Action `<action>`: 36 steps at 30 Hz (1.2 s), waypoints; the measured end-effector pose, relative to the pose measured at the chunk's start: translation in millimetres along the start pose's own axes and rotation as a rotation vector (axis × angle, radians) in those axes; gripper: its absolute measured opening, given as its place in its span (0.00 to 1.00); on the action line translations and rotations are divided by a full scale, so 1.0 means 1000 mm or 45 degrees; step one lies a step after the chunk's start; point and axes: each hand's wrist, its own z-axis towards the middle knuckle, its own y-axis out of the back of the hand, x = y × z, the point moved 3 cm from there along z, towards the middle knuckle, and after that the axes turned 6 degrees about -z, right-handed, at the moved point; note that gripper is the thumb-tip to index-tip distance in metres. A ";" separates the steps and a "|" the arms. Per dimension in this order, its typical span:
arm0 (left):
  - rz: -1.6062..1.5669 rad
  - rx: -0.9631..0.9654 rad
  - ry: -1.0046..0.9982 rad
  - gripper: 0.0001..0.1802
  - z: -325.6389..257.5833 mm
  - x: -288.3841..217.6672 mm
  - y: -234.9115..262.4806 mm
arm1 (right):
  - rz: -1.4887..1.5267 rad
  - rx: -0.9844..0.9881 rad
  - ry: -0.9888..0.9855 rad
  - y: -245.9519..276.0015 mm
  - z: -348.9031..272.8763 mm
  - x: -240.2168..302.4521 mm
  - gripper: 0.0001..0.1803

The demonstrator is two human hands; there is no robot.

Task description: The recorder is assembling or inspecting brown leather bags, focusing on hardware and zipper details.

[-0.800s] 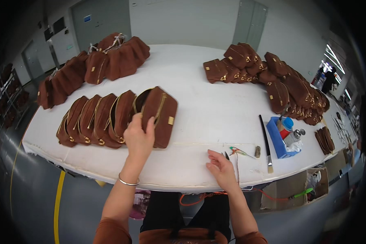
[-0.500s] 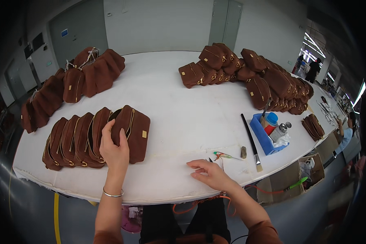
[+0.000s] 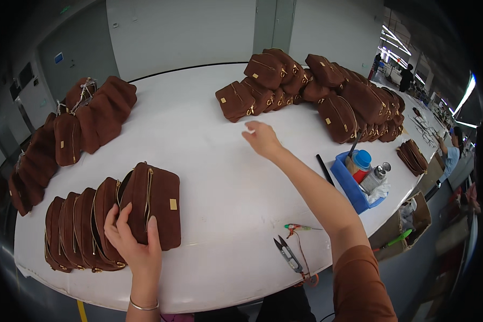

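Note:
A row of brown zip pouches point(image 3: 80, 214) stands on the left of the white table point(image 3: 214, 214). My left hand point(image 3: 136, 241) grips the endmost brown zip pouch point(image 3: 165, 209), which has a gold zipper and a small gold plate. The thumb lies on its zipper side and the fingers reach round toward the pouch behind. My right hand point(image 3: 262, 140) is stretched out over the table's middle, just short of a heap of brown pouches point(image 3: 268, 70). Its fingers are bent and a little apart, with nothing visible in them.
Thread snips point(image 3: 288, 254) on an orange cord lie below my right forearm, near a small green-tipped tool point(image 3: 300, 227). A blue bin point(image 3: 346, 185) holds bottles. More pouches point(image 3: 104, 112) lie at the far left, and flat brown pieces point(image 3: 412, 156) at the right edge.
My right hand has moved forward from the near edge toward the heap. My left hand stays at the end pouch, its grip lower now. The view has shifted, uncovering the snips.

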 end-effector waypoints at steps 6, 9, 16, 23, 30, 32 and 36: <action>0.048 0.031 -0.007 0.26 0.000 0.003 -0.001 | -0.274 -0.521 -0.224 -0.027 0.115 -0.029 0.30; 0.095 0.073 -0.017 0.27 0.001 0.006 -0.002 | -0.291 -0.438 -0.488 -0.036 0.142 -0.042 0.28; 0.019 0.049 0.017 0.26 -0.001 0.009 0.003 | -0.078 -0.268 -0.646 -0.053 0.133 -0.058 0.23; -0.131 -0.111 -0.104 0.22 -0.001 0.003 0.013 | -0.112 -0.195 -0.032 0.013 0.042 -0.033 0.30; -0.459 -0.133 -0.332 0.18 -0.015 -0.033 0.016 | -0.266 0.270 0.508 0.118 -0.073 0.097 0.26; -0.500 -0.060 -0.448 0.19 -0.018 -0.056 0.019 | -0.268 0.354 0.585 0.137 -0.098 0.130 0.26; -0.650 0.092 -0.347 0.19 -0.017 -0.099 0.018 | -0.200 0.516 0.829 0.168 -0.144 0.185 0.25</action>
